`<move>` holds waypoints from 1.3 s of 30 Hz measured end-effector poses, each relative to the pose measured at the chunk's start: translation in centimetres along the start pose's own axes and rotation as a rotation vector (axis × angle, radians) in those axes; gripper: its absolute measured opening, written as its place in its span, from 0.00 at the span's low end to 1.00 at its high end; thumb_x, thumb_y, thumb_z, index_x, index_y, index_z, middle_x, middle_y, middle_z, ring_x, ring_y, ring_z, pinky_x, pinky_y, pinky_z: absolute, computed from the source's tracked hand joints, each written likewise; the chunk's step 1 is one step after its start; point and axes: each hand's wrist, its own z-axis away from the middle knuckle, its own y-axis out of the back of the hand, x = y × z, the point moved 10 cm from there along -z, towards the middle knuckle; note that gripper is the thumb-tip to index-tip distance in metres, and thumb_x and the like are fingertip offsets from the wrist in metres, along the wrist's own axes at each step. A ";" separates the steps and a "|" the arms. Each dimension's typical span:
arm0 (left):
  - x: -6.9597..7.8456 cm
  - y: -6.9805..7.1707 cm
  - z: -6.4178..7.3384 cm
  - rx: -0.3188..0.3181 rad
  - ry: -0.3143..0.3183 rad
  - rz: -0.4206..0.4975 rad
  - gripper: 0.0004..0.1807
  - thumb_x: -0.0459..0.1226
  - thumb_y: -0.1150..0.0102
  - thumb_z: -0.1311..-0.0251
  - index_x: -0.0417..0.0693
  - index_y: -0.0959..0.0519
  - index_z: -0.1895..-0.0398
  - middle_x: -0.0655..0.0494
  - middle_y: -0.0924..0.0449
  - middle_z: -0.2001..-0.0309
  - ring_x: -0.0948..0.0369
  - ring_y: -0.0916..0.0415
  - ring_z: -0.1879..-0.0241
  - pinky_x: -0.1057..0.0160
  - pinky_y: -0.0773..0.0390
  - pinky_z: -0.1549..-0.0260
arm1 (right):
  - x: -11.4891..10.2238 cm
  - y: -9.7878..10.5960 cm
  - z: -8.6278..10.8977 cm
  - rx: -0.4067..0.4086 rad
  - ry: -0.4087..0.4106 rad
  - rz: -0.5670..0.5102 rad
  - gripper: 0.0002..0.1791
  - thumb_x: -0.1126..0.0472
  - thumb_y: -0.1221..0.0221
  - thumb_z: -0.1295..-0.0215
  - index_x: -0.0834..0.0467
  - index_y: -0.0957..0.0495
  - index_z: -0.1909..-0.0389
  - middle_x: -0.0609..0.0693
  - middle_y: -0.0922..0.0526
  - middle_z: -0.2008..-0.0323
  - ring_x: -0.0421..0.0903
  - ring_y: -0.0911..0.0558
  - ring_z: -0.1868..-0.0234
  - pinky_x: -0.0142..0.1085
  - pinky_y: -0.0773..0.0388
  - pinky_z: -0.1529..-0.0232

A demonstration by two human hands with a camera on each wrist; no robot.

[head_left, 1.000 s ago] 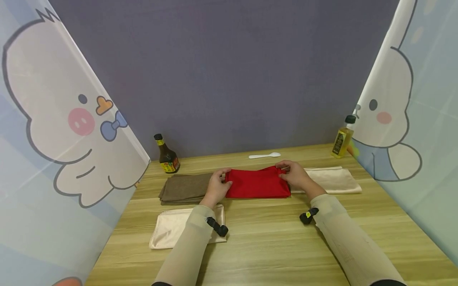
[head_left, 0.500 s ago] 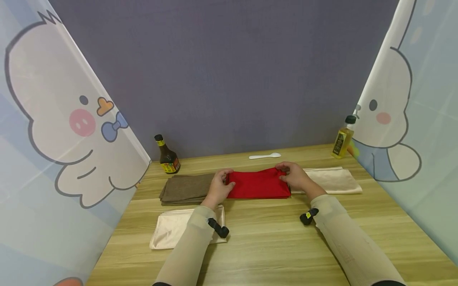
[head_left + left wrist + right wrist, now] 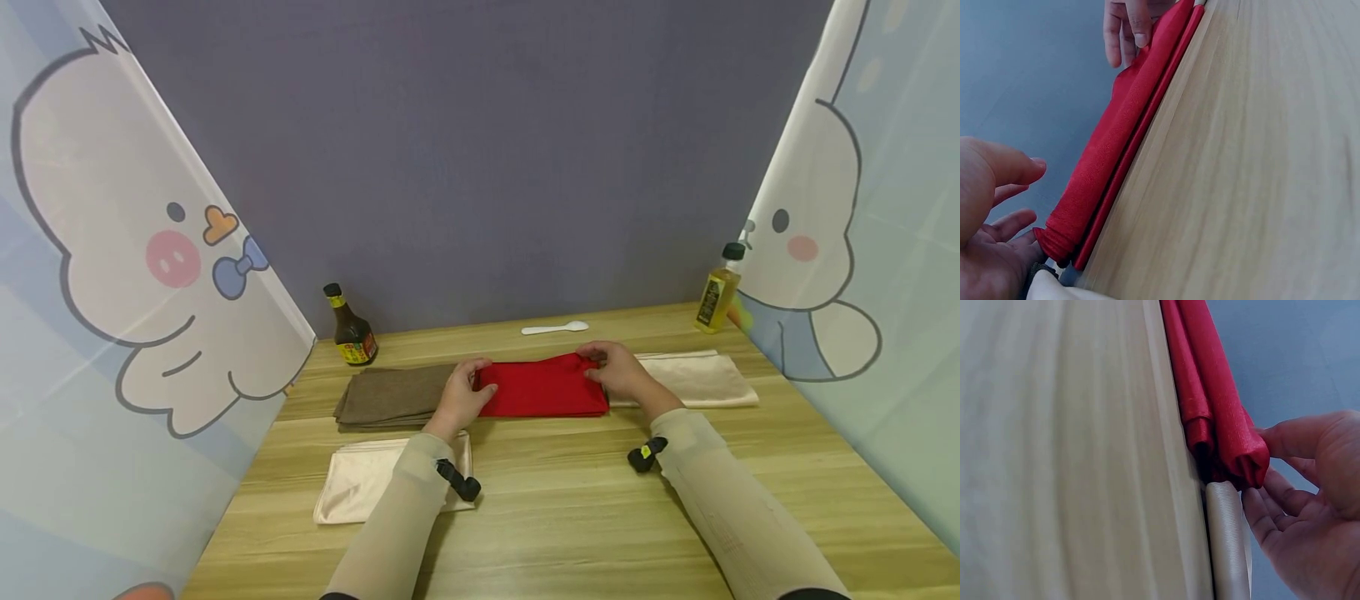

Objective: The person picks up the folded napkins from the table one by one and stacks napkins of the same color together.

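Counted: one table (image 3: pixel 555 500), two bottles (image 3: pixel 355 333) (image 3: pixel 718 298), one spoon (image 3: pixel 553 328), four piles of folded cloth (image 3: pixel 542 387) (image 3: pixel 397 394) (image 3: pixel 360 481) (image 3: pixel 693 379), two hands (image 3: pixel 459 398) (image 3: pixel 617 371), two sleeves (image 3: pixel 393 518) (image 3: pixel 727 500), two cartoon faces (image 3: pixel 112 192) (image 3: pixel 821 204).

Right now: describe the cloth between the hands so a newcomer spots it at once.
On the wooden table, find the white spoon near the back wall. In front lies the red cloth, between a brown cloth and a cream cloth, left hand and right hand at its ends. Unlike both neighbours, it's bright red.

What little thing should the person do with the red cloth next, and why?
Perhaps lower the thumb of the left hand onto the red cloth: that thumb stands clear in the left wrist view, while the right hand pinches the opposite end.
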 end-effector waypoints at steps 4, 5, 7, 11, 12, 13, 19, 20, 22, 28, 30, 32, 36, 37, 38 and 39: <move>-0.1 -0.1 0.0 -0.011 0.012 0.005 0.27 0.32 0.33 0.31 0.39 0.25 0.30 0.43 0.31 0.30 0.46 0.35 0.28 0.50 0.32 0.30 | 0.2 0.1 -0.1 0.004 -0.005 0.020 0.22 0.73 0.35 0.34 0.68 0.20 0.39 0.65 0.18 0.41 0.63 0.20 0.40 0.55 0.23 0.39; 0.0 -0.1 0.0 -0.014 0.014 0.009 0.27 0.32 0.33 0.31 0.38 0.25 0.30 0.43 0.31 0.30 0.46 0.35 0.27 0.50 0.32 0.29 | 0.2 0.1 -0.1 0.007 -0.008 0.021 0.22 0.73 0.35 0.33 0.68 0.20 0.39 0.65 0.18 0.41 0.63 0.21 0.39 0.55 0.24 0.38; -0.1 -0.1 0.0 -0.016 0.013 0.012 0.27 0.32 0.33 0.31 0.38 0.25 0.30 0.42 0.31 0.30 0.46 0.35 0.27 0.50 0.32 0.29 | 0.2 0.1 -0.1 0.009 -0.003 0.029 0.22 0.72 0.35 0.33 0.69 0.20 0.39 0.66 0.18 0.41 0.64 0.21 0.39 0.56 0.24 0.38; -0.1 -0.3 0.0 -0.024 0.007 0.017 0.27 0.32 0.34 0.30 0.37 0.26 0.30 0.42 0.31 0.30 0.45 0.35 0.27 0.49 0.33 0.29 | 0.3 0.1 0.0 0.012 -0.013 0.037 0.21 0.72 0.35 0.33 0.69 0.21 0.39 0.67 0.18 0.42 0.64 0.20 0.40 0.56 0.23 0.39; -0.1 -0.3 0.0 -0.025 0.007 0.016 0.27 0.32 0.34 0.30 0.37 0.26 0.29 0.42 0.31 0.30 0.45 0.35 0.27 0.48 0.33 0.29 | 0.4 0.1 0.1 0.012 -0.018 0.037 0.21 0.72 0.35 0.33 0.69 0.20 0.39 0.66 0.18 0.42 0.64 0.20 0.40 0.55 0.23 0.39; -0.1 -0.3 0.0 -0.028 0.007 0.015 0.27 0.32 0.34 0.30 0.37 0.27 0.29 0.42 0.31 0.29 0.45 0.36 0.27 0.48 0.33 0.29 | 0.4 0.1 0.1 0.012 -0.023 0.035 0.21 0.72 0.35 0.33 0.69 0.20 0.39 0.66 0.18 0.42 0.63 0.20 0.40 0.55 0.23 0.39; 0.2 0.0 0.0 -0.022 0.014 0.089 0.28 0.33 0.35 0.29 0.42 0.28 0.27 0.42 0.32 0.27 0.45 0.37 0.25 0.48 0.35 0.28 | 0.5 0.1 0.1 0.004 -0.029 0.035 0.22 0.71 0.35 0.32 0.67 0.20 0.38 0.65 0.18 0.42 0.63 0.20 0.40 0.55 0.23 0.39; 0.3 0.2 0.0 -0.019 0.010 0.110 0.29 0.33 0.35 0.29 0.43 0.28 0.27 0.42 0.32 0.27 0.44 0.37 0.25 0.47 0.36 0.28 | 0.5 0.1 0.1 0.004 -0.027 0.037 0.22 0.71 0.35 0.32 0.67 0.20 0.38 0.65 0.18 0.42 0.63 0.20 0.40 0.55 0.23 0.39; 0.6 0.5 0.0 -0.010 -0.002 0.139 0.29 0.33 0.35 0.29 0.43 0.28 0.27 0.42 0.32 0.27 0.42 0.37 0.26 0.46 0.36 0.28 | 0.4 0.1 0.1 0.000 -0.022 0.036 0.22 0.71 0.35 0.32 0.67 0.20 0.38 0.65 0.18 0.41 0.63 0.20 0.40 0.55 0.23 0.39; 1.1 1.0 0.1 -0.007 -0.018 0.162 0.28 0.35 0.36 0.28 0.48 0.28 0.27 0.43 0.31 0.28 0.43 0.37 0.26 0.46 0.34 0.28 | -0.4 0.3 0.4 0.002 -0.020 0.060 0.21 0.69 0.35 0.30 0.65 0.20 0.37 0.65 0.22 0.36 0.66 0.24 0.35 0.58 0.25 0.37; 1.3 1.3 0.1 -0.001 -0.030 0.170 0.27 0.35 0.36 0.27 0.48 0.28 0.27 0.43 0.30 0.28 0.43 0.37 0.26 0.45 0.34 0.28 | -1.0 0.5 0.6 0.016 0.002 0.077 0.21 0.68 0.35 0.31 0.65 0.20 0.38 0.65 0.22 0.36 0.67 0.25 0.34 0.59 0.26 0.36; 1.6 1.8 0.2 0.014 -0.043 0.172 0.27 0.34 0.37 0.27 0.47 0.27 0.27 0.43 0.29 0.29 0.43 0.36 0.26 0.44 0.33 0.29 | -1.7 0.6 0.8 0.028 0.037 0.090 0.21 0.68 0.35 0.31 0.66 0.20 0.38 0.65 0.21 0.37 0.68 0.26 0.34 0.61 0.28 0.35; 2.0 2.7 0.4 0.040 -0.060 0.173 0.25 0.34 0.37 0.27 0.48 0.26 0.28 0.43 0.27 0.30 0.42 0.34 0.27 0.43 0.32 0.31 | -3.0 0.5 1.1 0.038 0.073 0.083 0.22 0.67 0.34 0.31 0.64 0.21 0.37 0.63 0.21 0.38 0.67 0.26 0.34 0.62 0.29 0.34; 2.1 2.9 0.6 0.042 -0.060 0.175 0.25 0.34 0.38 0.27 0.49 0.26 0.28 0.43 0.27 0.30 0.42 0.34 0.27 0.43 0.32 0.31 | -3.4 0.3 1.2 0.033 0.075 0.071 0.22 0.66 0.35 0.30 0.64 0.21 0.36 0.63 0.21 0.37 0.67 0.26 0.34 0.62 0.29 0.34; 2.1 3.1 0.7 0.042 -0.061 0.172 0.25 0.35 0.38 0.26 0.50 0.26 0.28 0.44 0.27 0.29 0.43 0.34 0.27 0.43 0.32 0.31 | -3.7 0.2 1.3 0.030 0.075 0.060 0.23 0.66 0.35 0.30 0.63 0.22 0.35 0.63 0.22 0.37 0.67 0.26 0.34 0.61 0.29 0.34; 2.2 3.3 1.0 0.039 -0.061 0.169 0.24 0.35 0.38 0.26 0.51 0.26 0.29 0.45 0.27 0.29 0.44 0.34 0.27 0.43 0.32 0.30 | -4.1 0.1 1.4 0.026 0.072 0.047 0.24 0.65 0.34 0.30 0.62 0.23 0.34 0.63 0.22 0.36 0.66 0.26 0.33 0.61 0.28 0.35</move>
